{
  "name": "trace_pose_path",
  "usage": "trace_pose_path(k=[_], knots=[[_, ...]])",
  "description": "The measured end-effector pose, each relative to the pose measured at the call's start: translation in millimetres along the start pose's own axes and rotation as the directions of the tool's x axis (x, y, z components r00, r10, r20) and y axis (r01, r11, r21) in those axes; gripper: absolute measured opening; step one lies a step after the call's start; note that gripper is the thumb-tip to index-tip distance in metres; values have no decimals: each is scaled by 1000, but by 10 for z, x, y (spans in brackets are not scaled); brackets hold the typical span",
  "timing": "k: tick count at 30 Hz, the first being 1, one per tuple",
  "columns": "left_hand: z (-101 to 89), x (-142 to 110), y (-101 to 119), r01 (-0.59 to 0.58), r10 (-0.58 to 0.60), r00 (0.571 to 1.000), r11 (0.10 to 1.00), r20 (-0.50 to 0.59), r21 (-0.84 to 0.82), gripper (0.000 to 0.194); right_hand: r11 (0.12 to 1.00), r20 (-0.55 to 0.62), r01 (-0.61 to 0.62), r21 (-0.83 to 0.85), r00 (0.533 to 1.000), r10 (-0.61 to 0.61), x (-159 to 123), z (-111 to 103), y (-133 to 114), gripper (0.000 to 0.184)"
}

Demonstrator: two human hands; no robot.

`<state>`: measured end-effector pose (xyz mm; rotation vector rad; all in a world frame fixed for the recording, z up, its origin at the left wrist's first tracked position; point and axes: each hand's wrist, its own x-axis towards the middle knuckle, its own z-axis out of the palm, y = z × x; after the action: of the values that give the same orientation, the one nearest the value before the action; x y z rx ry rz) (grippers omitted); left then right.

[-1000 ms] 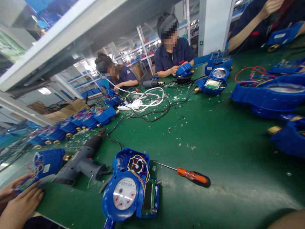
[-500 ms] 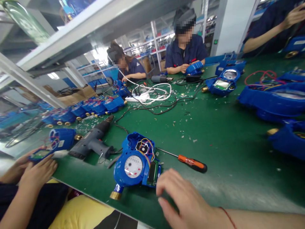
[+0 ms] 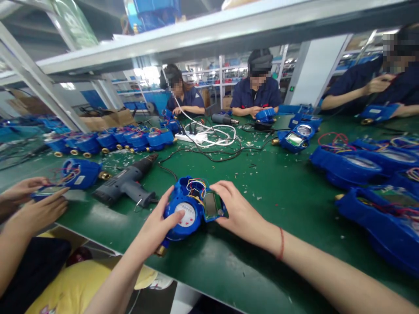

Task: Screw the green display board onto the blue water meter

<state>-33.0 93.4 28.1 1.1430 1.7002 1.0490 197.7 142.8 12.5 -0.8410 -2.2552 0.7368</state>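
Observation:
A blue water meter (image 3: 191,230) with a round white dial and a brass end lies on the green table before me. My left hand (image 3: 155,227) is closed around its left side, the thumb resting over the dial. Thin coloured wires (image 3: 196,186) come out of the open housing at its top. On the meter's right is a blue display cover (image 3: 212,206) holding a small screen and a green board. My right hand (image 3: 244,217) grips this cover by its right edge, fingers above and thumb below. The screwdriver seen earlier is out of sight now.
A grey heat gun (image 3: 126,181) lies left of the meter. Several blue meters (image 3: 348,163) crowd the right, and a row (image 3: 135,139) stands back left. Cables run from a white power strip (image 3: 196,138). Co-workers (image 3: 257,93) sit opposite; a neighbour's hands (image 3: 41,209) work at left.
My left hand has come into view and taken hold of the meter. My right hand has moved up onto the display cover, which now sits turned further outward. The view has levelled.

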Motion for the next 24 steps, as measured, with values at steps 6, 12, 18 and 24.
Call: trace_pose_path(k=[6,12,18,24], knots=[[112,-403,-132,166,-163,985,856,49,-490,93,959,215,278,55,935,-283,516,-418,-105,74],[238,-573,-256,225,-170,974,756,146,-615,100,956,398,263,131,869,-294,779,-289,-120,74],[328,-525,-462,136,-88,990,761,108,-634,103,968,437,171,186,867,-237,642,-312,-103,74],[308,-160,-481,-132,61,987,838,-148,-530,109,985,181,125,116,973,-145,448,-149,-227,79]])
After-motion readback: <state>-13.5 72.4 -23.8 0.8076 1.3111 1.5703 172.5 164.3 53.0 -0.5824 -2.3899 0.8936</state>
